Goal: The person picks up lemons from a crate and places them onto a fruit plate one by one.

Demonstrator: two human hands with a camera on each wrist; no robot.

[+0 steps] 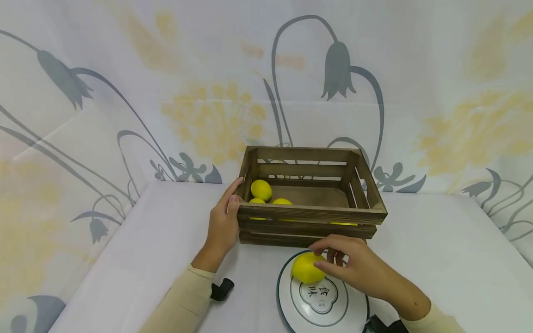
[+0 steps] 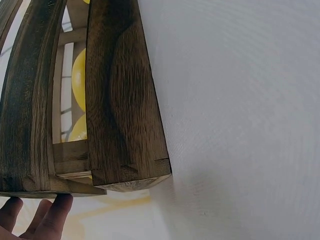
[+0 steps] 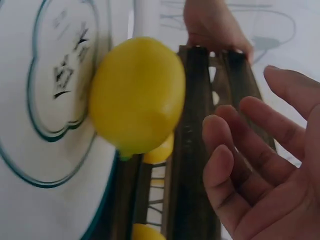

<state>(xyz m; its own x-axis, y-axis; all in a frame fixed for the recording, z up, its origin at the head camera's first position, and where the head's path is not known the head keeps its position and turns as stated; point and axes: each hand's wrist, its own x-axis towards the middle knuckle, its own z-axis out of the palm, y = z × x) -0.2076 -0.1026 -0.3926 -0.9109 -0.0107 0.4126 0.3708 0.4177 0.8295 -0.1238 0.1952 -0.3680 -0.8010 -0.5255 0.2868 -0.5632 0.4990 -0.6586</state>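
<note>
A dark wooden slatted crate (image 1: 312,213) stands mid-table with several yellow lemons (image 1: 261,189) inside. My left hand (image 1: 231,198) lies flat against the crate's left end, fingers straight; its fingertips (image 2: 41,216) show below the crate corner (image 2: 125,125) in the left wrist view. One lemon (image 1: 307,268) sits on a white plate (image 1: 333,310) with a dark rim and printed characters, just in front of the crate. My right hand (image 1: 330,257) hovers over that lemon with fingers spread. In the right wrist view the fingers (image 3: 235,150) stand apart from the lemon (image 3: 137,95).
A white cloth covers the table (image 1: 437,249); a floral curtain (image 1: 208,92) hangs behind and at the sides. A small black object (image 1: 222,289) lies by my left forearm and another (image 1: 385,326) by my right. Bare cloth spreads left and right of the crate.
</note>
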